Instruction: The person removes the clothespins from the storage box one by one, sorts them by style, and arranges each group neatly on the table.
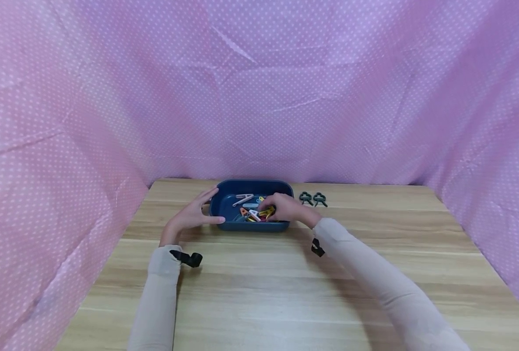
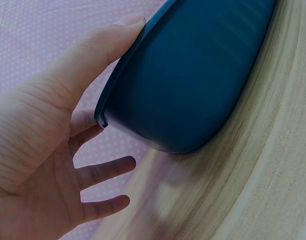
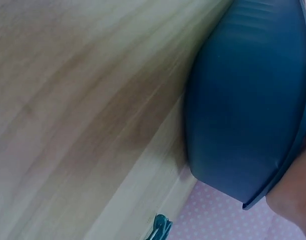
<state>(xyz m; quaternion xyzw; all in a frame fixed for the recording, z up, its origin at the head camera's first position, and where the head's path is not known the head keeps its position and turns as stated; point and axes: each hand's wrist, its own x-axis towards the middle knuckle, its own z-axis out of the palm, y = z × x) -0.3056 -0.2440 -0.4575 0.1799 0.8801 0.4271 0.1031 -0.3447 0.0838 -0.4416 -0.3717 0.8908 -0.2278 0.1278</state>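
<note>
A dark blue plastic bin (image 1: pixel 249 226) stands toward the far side of the table, with several coloured clothespins (image 1: pixel 243 199) lying loose in it. My left hand (image 1: pixel 192 213) spans the bin's left end, its thumb (image 2: pixel 105 44) on the near rim. The index finger lies along the far side of that end, and two other fingers stick out straight beside the bin. My right hand (image 1: pixel 286 207) reaches over the right side with curled fingers, which pinch at a yellow clothespin (image 1: pixel 267 212) in the pile. In the right wrist view its fingertips are hidden behind the bin wall (image 3: pixel 248 105).
Two dark green clips (image 1: pixel 305 198) stand side by side on the wooden table (image 1: pixel 259 292), right of the bin. A pink dotted curtain (image 1: pixel 259 122) hangs around the table's back and sides. Black wrist cameras (image 1: pixel 189 259) are strapped near both sleeves.
</note>
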